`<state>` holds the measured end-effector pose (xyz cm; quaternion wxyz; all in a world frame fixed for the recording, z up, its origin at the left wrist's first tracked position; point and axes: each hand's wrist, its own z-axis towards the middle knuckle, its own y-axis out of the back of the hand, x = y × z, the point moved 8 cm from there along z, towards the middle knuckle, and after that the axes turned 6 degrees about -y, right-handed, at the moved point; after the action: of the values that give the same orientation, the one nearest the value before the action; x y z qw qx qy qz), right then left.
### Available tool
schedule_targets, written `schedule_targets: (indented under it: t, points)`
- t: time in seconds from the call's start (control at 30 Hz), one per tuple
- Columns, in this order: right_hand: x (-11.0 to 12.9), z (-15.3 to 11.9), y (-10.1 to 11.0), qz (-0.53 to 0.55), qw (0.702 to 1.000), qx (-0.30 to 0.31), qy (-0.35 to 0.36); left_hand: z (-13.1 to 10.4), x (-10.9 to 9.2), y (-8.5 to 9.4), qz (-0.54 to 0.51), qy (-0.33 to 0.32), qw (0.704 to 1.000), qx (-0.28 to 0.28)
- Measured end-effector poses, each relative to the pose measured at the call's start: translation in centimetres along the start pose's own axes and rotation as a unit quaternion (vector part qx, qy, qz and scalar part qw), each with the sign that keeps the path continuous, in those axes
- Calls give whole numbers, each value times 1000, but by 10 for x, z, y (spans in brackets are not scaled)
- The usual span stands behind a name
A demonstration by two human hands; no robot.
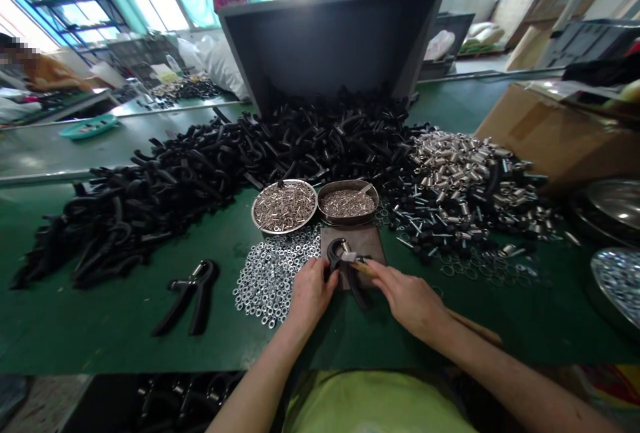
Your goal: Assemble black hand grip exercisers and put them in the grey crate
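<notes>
My left hand (313, 289) is closed around a black hand grip strengthener (357, 289), keeping it on a square metal plate (377, 243). A spring (345, 245) shows at the top of the strengthener. My right hand (413, 299) grips a hammer with a wooden handle (475, 327), whose tail sticks out below my wrist. The small pale hammer head (349, 256) is over the strengthener; whether it touches is unclear. Left of my hands, loose metal nuts (267, 279) are spread on the green table. Farther left lies another assembled strengthener (193, 296) with its spring.
Behind the plate stand a round dish of metal pins (285, 206) and an oval tin of tiny parts (349, 203). Black handles (200, 166) are heaped beyond, before a tipped grey bin (335, 46). Springs (450, 166), a cardboard box (540, 133) and a nut bowl (617, 286) are right.
</notes>
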<state>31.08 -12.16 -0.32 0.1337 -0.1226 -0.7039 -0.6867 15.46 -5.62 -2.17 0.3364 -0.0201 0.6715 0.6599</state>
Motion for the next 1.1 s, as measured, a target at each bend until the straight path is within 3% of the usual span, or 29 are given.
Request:
schedule_targets:
  t: [0.17, 0.27, 0.33, 0.4, 0.47, 0.53, 0.6, 0.7, 0.77, 0.87, 0.97, 1.1]
  points:
    - [-35, -31, 7, -84, 989, -118, -18, 3, 5, 7, -70, -10, 997, -20]
    - [-63, -53, 8, -176, 971, -156, -37, 7, 15, 6, -235, 57, 970, -28]
    - [-79, -60, 6, -233, 959, -157, -48, 6, 20, -6, -409, 147, 900, -20]
    - [-88, -60, 8, -266, 949, -160, -61, -1, 13, -22, -561, 221, 798, -10]
    - [-89, -51, 13, -267, 948, -165, -61, -10, -1, -36, -649, 268, 712, 2]
    - [-81, -35, 21, -233, 958, -165, -41, -22, -15, -43, -679, 285, 676, 30]
    - [-67, -11, 32, -171, 971, -167, -8, -30, -25, -39, -660, 266, 700, 58]
    - [-43, 41, 49, -68, 985, -154, 46, -25, -32, -16, -574, 173, 796, 80]
    - [-30, 85, 52, -35, 991, -114, 57, -6, -32, 7, -480, 91, 870, 65]
    - [-24, 149, 40, -85, 996, -17, 9, 43, -33, 38, -252, -44, 967, 8]
    - [-15, 189, 24, -99, 994, 34, 0, 104, -28, 37, 10, -99, 995, 25]
    - [-12, 205, 7, -96, 993, 67, -11, 166, -12, 15, 69, -72, 993, 65]
